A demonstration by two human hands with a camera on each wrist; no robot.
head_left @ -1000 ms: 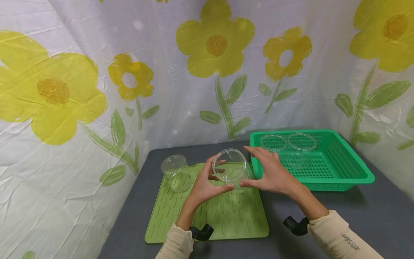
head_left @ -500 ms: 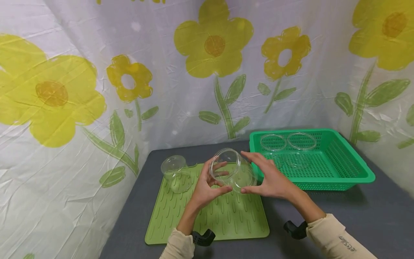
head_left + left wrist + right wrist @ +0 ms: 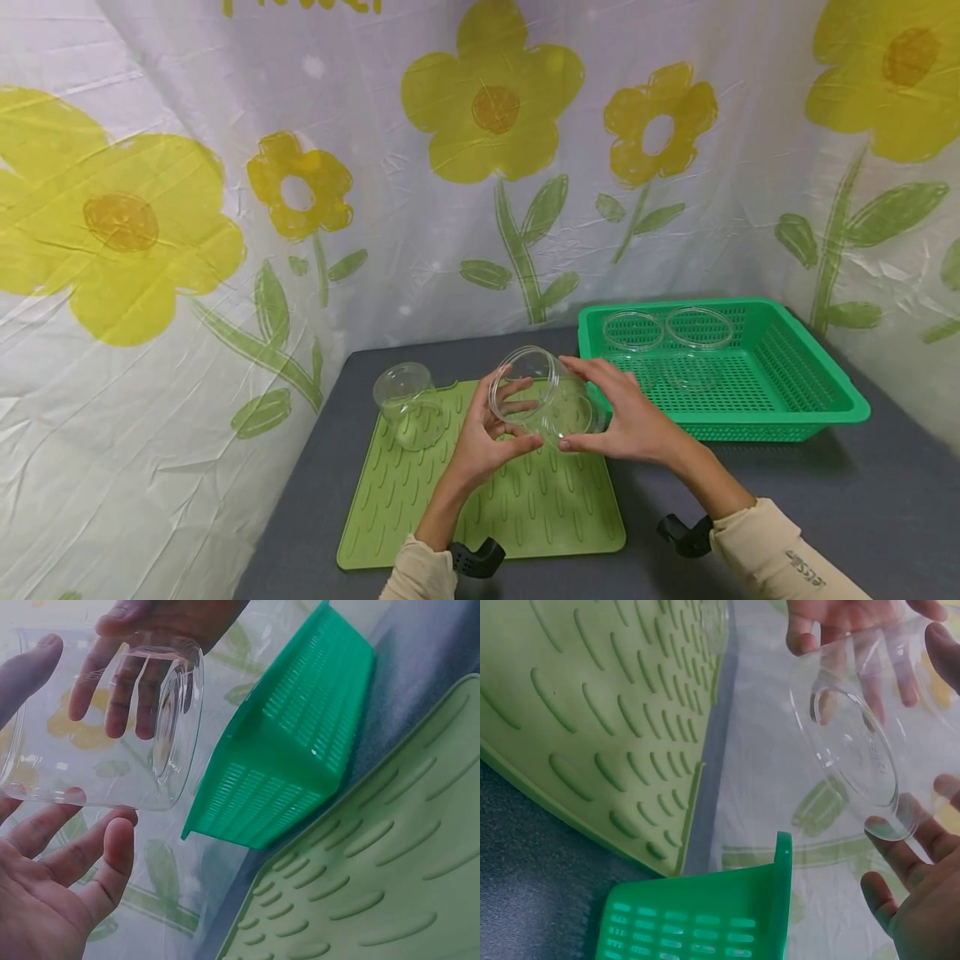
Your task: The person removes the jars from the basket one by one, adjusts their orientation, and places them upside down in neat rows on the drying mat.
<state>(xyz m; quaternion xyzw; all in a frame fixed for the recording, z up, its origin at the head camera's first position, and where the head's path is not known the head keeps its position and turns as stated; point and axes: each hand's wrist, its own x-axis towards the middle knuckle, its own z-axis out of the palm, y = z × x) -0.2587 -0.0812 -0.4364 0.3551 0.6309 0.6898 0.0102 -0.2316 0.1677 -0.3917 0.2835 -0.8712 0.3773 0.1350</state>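
Between both hands is a clear plastic tub point(image 3: 555, 404), tipped on its side above the mat, its rim toward the left and its base toward the right. My left hand point(image 3: 483, 442) grips it near the rim, fingers behind and thumb in front. My right hand point(image 3: 626, 408) holds the base end between thumb and fingers. Its ringed base with small raised marks faces the right wrist view, where the tub point(image 3: 855, 742) looks see-through and bare inside. A second clear tub point(image 3: 408, 404) stands on the left back part of the green ridged mat point(image 3: 525, 508).
A green slotted basket point(image 3: 810, 400) sits to the right of the mat on the dark grey tabletop point(image 3: 292, 533). Clear round-rimmed tubs point(image 3: 699, 327) stand inside it toward the back left. A flower-printed curtain point(image 3: 420, 292) hangs behind the table.
The tub has turned in the hands, its base swinging to the right. My right hand has closed in on the base end; my left hand has shifted only slightly.
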